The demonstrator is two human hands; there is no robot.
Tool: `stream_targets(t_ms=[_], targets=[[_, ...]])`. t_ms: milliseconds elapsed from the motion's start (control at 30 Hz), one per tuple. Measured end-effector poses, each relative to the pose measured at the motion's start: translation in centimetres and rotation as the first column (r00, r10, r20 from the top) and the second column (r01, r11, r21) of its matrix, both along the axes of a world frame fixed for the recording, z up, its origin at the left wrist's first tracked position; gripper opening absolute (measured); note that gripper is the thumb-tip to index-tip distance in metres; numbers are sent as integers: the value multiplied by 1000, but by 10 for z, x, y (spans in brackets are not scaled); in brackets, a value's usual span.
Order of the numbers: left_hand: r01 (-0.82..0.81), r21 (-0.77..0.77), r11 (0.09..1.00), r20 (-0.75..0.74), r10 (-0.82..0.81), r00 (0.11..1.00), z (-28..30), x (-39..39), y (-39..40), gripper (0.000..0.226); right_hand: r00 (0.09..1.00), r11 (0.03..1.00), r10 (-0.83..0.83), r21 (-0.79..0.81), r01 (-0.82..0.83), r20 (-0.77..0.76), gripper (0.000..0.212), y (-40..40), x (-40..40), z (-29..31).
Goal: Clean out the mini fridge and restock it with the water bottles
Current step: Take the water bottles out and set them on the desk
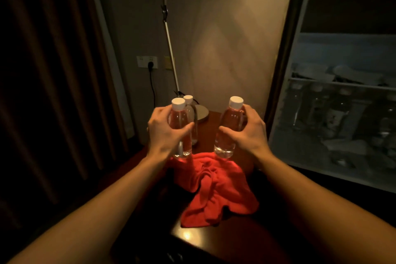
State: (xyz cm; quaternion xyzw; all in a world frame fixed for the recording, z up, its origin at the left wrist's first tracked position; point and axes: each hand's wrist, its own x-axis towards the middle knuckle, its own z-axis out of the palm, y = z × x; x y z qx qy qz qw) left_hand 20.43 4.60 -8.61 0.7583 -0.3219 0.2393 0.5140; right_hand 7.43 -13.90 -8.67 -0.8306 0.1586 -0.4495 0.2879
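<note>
Hands clamped on clear, white-capped water bottles: left hand (164, 133) one, right hand (249, 129) another, above red cloth (216, 188).

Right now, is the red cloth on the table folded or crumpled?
Crumpled. The red cloth lies bunched in loose ridges on the table, one corner drooping over the near edge.

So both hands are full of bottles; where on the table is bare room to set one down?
Bare wood shows between the third bottle, the lamp base and the right hand's bottle. The near corner below the red cloth is also free. The middle is crowded by the cloth.
</note>
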Motion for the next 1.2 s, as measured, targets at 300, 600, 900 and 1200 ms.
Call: stream_targets(t_ms=[300, 600, 900, 1200], targets=[[-112, 27, 993, -56, 113, 992, -32, 65, -4, 62, 999, 997, 11, 71, -8, -36, 69, -13, 71, -23], [-48, 36, 998, -57, 50, 997, -39, 87, -25, 63, 996, 996, 16, 93, -8, -88, 70, -25, 110, -36], [-91, -2, 996, 52, 91, 994, -23, 61, -13, 84, 981, 983, 40, 182, -5, -191, 94, -19, 85, -28], [107, 192, 976, 302, -162, 939, 4, -45, -44, 40, 976, 996, 23, 84, -4, -217, 55, -16, -16, -5]])
